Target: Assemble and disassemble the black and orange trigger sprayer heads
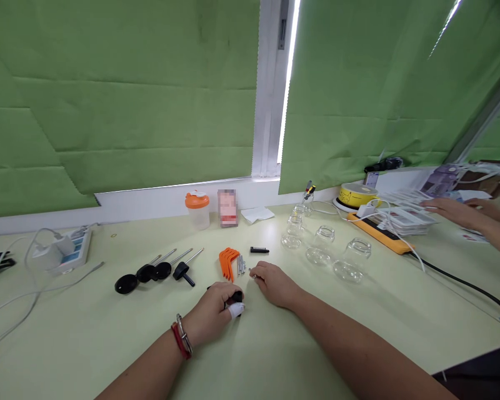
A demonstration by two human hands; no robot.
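My left hand [216, 308], a white wrap on its thumb, is closed around a black plastic part [236, 296] low over the table. Most of that part is hidden by my fingers. Just to the right, my right hand [275, 282] pinches a tiny metallic piece [253, 274], too small to name. Beyond the hands lie a stack of bent orange plastic pieces [228, 261], several metal pins [241, 265] and a black rod-shaped piece with a spring [259, 250]. To the left rest several round black caps with metal rods, the nearest black cap [180, 270] having a side stub.
Several clear glass jars [354, 261] stand at right, near an orange power strip [379, 233]. An orange-lidded cup [198, 211] and a blurred box [228, 208] are at the back. Another person's hands [458, 214] are at far right. White cables [37, 289] run at left.
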